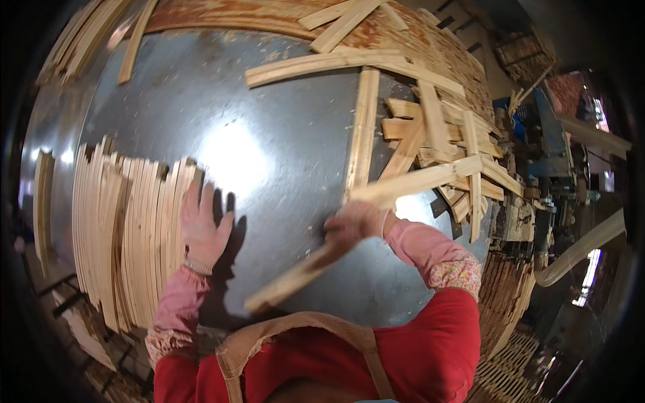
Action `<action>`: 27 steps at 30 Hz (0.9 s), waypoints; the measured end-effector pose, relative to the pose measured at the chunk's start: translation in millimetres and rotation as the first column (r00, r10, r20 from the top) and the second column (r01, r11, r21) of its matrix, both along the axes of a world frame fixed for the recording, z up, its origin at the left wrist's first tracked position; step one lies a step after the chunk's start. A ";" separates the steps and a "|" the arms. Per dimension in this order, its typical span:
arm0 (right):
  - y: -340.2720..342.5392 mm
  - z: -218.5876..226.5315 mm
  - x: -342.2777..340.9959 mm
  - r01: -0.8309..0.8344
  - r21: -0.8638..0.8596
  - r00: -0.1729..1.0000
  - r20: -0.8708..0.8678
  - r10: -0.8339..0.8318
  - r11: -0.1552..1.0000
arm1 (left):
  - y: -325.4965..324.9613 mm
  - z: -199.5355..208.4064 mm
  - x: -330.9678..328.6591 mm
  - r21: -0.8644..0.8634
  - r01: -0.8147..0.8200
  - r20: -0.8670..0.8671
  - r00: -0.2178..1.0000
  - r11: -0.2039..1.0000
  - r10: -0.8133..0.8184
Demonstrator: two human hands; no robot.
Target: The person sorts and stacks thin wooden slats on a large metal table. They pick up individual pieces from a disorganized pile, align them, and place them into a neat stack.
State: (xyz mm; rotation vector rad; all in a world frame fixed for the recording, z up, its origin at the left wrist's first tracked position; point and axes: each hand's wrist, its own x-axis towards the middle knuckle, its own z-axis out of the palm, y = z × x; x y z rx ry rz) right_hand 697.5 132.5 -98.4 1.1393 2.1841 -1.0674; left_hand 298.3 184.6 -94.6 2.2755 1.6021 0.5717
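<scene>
My left hand [203, 232], in a pale pink glove, rests with its fingers stretched out against the right side of a row of wooden slats [144, 228]. The slats stand packed side by side, with uneven far ends. In front of my body, my right hand [356, 223] is closed around a wooden slat [292, 279] that slants down to the left, its near end slightly blurred. Another length of pale wood [423, 181] stretches from beyond this hand toward the right; whether it is the same slat, I cannot tell.
Loose slats [437, 127] lie crisscrossed in a heap at the right of the grey metal table [168, 94]. A rough wooden board [248, 17] borders its far side. More slats [87, 37] lie far left. Machinery [557, 154] stands at the right, above stacked wood [505, 295].
</scene>
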 end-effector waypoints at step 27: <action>176.9 -17.2 235.2 0.169 0.739 0.788 0.296 -0.539 0.652 | 119.9 0.5 149.8 -0.833 0.163 0.238 0.968 0.529 0.077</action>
